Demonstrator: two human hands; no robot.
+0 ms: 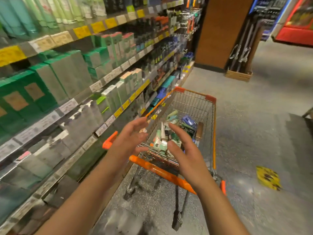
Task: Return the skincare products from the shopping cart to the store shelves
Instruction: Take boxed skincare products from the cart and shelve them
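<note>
Hands first: both hover above the near end of the shopping cart (pixel 194 106), palms turned toward each other, fingers loosely spread and holding nothing. The left hand (pixel 130 134) hangs over the cart's left rim, with fingertips near the thin orange side rail. The right hand (pixel 183 146) sits just above the orange plastic push handle (pixel 162 170), its thumb pointing up and its fingers reaching toward the basket. Two bare forearms run back toward the bottom edge.

Between and beyond the hands lies the pile of skincare products (pixel 171 131) in the wire basket: tubes, small boxes and pouches, mostly mint green, white and dark green, with one blue pack near the far side. They overlap too much to count. The cart is silver wire mesh with orange trim at its corners, and it stands on dark castors on a speckled grey floor (pixel 245 126).

On the left, store shelves (pixel 105 77) run away down the aisle, four tiers plainly visible. They carry rows of matt cardboard boxes in green and grey, pale green and teal bottles on top, and dark bottles farther along. Yellow and white price tags line each shelf edge.

One yellow patterned sticker (pixel 268 178) lies flat on the floor to the right of the cart. A brown pillar (pixel 223 31) stands beyond, with one cardboard box (pixel 238 75) at its foot.
</note>
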